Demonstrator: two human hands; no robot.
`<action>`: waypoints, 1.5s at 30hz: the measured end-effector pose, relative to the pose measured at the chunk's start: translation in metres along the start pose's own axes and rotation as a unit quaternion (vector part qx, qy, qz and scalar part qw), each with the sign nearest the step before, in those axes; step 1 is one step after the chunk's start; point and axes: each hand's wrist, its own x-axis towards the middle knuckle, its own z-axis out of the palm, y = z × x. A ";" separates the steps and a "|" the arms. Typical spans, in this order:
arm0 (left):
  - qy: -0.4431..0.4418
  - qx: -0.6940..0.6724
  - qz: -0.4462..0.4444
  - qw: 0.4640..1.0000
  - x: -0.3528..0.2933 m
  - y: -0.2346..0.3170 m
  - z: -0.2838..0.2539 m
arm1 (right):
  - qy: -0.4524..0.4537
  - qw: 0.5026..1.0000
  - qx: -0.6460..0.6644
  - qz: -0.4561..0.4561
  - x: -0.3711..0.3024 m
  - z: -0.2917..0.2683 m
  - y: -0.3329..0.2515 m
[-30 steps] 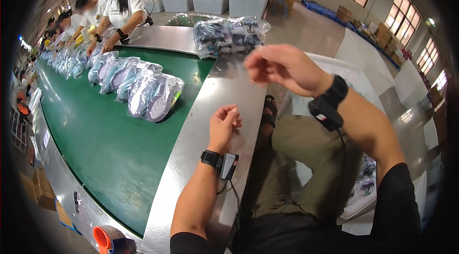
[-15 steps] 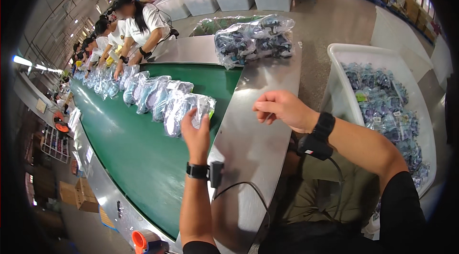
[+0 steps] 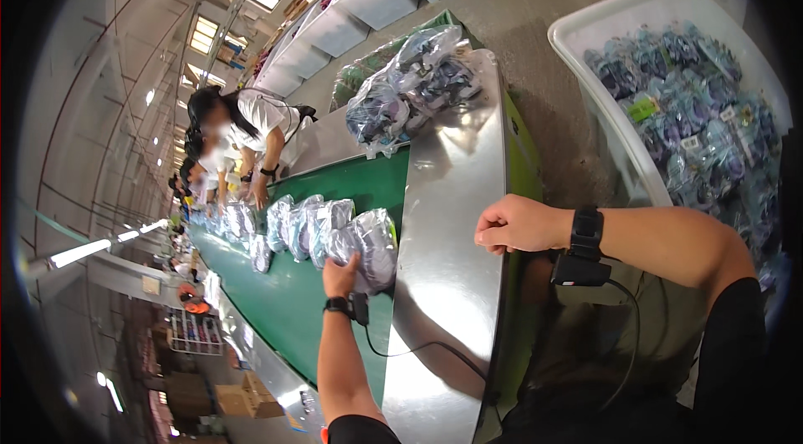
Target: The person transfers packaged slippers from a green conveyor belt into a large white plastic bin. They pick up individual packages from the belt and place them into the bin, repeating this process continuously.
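At the near end of a row on the green conveyor belt (image 3: 276,310), my left hand (image 3: 340,278) has its thumb and fingers around the lower edge of a clear bag of greyish-purple shoes (image 3: 376,247). Part of that grip is hidden against the plastic. More bagged shoes (image 3: 301,227) stand close behind it in a line. My right hand (image 3: 523,225) hovers over the right edge of the metal table (image 3: 447,218), its fingers curled together with nothing visible in them. Both wrists wear black straps with small cabled boxes.
A heap of bagged shoes (image 3: 418,93) lies on the table's far corner. To the right stands a white bin (image 3: 577,59) full of bagged shoes. A co-worker in a white shirt (image 3: 259,118) leans over the belt at the far left, with others beyond. White tubs (image 3: 376,5) line the back.
My left hand has gone from open beside the nearest bag to closed on its lower edge. My right hand stays curled. The view has tilted and turned.
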 end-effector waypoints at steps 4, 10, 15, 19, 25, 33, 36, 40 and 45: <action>0.180 -0.302 0.116 0.929 -0.101 0.043 -0.005 | 0.018 0.996 -0.028 -0.084 0.000 -0.015 0.005; 0.019 -0.359 0.118 0.926 -0.232 0.057 0.035 | 0.064 0.997 0.030 -0.008 -0.003 -0.057 0.030; -0.070 -0.499 -0.064 0.862 -0.224 0.073 0.014 | 0.041 0.999 -0.013 -0.018 0.004 -0.044 0.037; -0.079 -0.493 -0.045 0.865 -0.180 0.116 0.019 | 0.037 0.998 -0.044 -0.007 0.005 -0.041 0.037; -0.084 -0.522 0.002 0.849 -0.151 0.133 0.032 | 0.073 0.993 -0.089 -0.028 0.009 -0.053 0.040; -0.128 -0.545 0.064 0.826 -0.204 0.156 0.039 | 0.091 0.992 -0.087 0.002 0.020 -0.054 0.063; -0.143 -0.550 0.073 0.819 -0.209 0.158 0.035 | 0.083 0.989 -0.119 0.014 0.030 -0.051 0.068; -0.160 -0.555 0.061 0.814 -0.213 0.157 0.034 | 0.090 0.988 -0.123 0.037 0.028 -0.061 0.062; -0.205 -0.493 0.079 0.842 -0.249 0.178 0.020 | 0.004 0.996 0.063 0.069 0.025 -0.064 0.061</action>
